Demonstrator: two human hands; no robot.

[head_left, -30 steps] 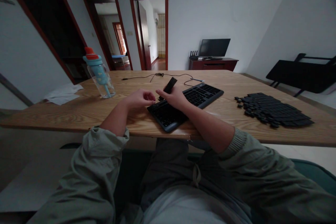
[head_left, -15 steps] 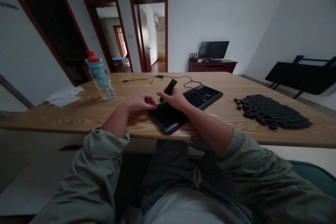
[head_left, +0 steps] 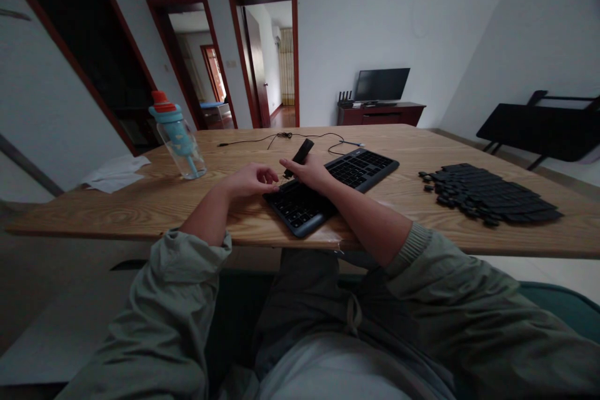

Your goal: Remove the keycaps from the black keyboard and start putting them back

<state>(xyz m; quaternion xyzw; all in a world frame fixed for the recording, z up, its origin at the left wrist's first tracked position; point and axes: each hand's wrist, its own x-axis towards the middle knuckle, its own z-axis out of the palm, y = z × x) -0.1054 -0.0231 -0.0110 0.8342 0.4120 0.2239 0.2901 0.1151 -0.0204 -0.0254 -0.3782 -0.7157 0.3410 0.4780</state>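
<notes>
A dark keyboard (head_left: 342, 184) lies flat and askew on the worktop, its near corner at the front edge, its far end angled away to the right. A slim black tool (head_left: 301, 153) stands tilted over the keyboard's left part, its top leaning away, its lower end hidden. What kind of tool it is cannot be told

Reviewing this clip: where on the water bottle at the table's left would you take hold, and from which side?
Grip the water bottle around its clear body, below the blue cap, coming from the near right side. It leans slightly, stands free on the table, and its round sides probably suit a wrapping hand.
</notes>
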